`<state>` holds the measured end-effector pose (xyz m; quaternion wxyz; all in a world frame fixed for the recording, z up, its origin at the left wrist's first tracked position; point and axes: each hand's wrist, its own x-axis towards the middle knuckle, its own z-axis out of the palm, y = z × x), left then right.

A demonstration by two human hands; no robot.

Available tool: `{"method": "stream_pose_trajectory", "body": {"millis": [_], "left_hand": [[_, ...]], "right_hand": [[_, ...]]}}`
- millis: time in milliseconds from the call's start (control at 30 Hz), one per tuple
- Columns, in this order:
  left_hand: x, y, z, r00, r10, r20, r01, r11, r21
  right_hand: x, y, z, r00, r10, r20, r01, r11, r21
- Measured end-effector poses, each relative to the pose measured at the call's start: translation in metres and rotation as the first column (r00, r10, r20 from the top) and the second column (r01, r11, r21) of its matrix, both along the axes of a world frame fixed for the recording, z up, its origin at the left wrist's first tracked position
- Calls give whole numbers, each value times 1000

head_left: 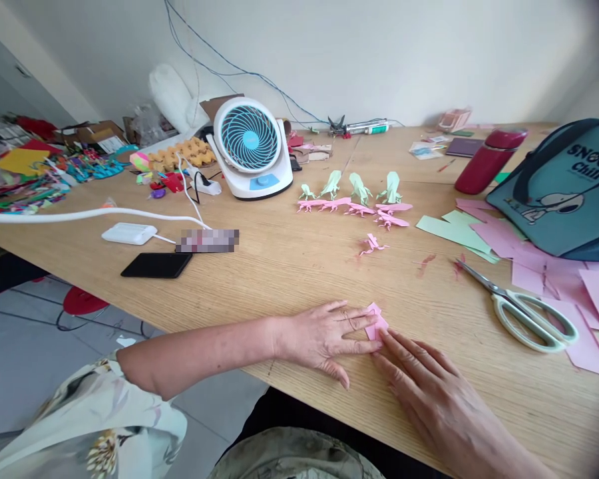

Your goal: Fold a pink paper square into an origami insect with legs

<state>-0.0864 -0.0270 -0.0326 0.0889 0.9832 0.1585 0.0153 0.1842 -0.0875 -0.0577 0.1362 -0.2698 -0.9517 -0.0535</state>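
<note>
A small folded pink paper piece (377,322) lies on the wooden table (289,266) near its front edge. My left hand (324,336) rests flat on the table with its fingers stretched out, fingertips pressing the left side of the paper. My right hand (429,389) lies flat too, its fingertips pressing the paper's lower right edge. Neither hand grips anything.
Scissors (519,309) lie to the right beside pink paper sheets (569,283) and green sheets (454,229). Folded green figures (359,187) and pink figures (352,209) stand mid-table. A small fan (252,150), black phone (157,265), red bottle (489,161) and Snoopy bag (564,189) sit farther back.
</note>
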Motion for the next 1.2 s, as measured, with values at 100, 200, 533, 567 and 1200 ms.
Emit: {"method": "stream_pose_trajectory", "body": {"millis": [100,200,533,567,1200], "left_hand": [[0,0,1,1000,3,3,-3,1000,-13],[1,-1,3,1000,8,-10,-9,999,-36],[1,-1,2,1000,4,27,-2,997,-75],[1,-1,1,1000,5,28,-2,997,-73],[2,-5,-1,998,36,52,-32,996,-83]], "right_hand": [[0,-1,-2,1000,-12,-23,12,1000,3],[-1,-1,-3,998,-32,-45,32,999,9],[-3,-3,-2,990,-83,-115,78,996,-54],[-3,-3,-1,988,-86,-127,78,995,-64],[-3,-4,-4,967,-192,-169,178,980,-94]]}}
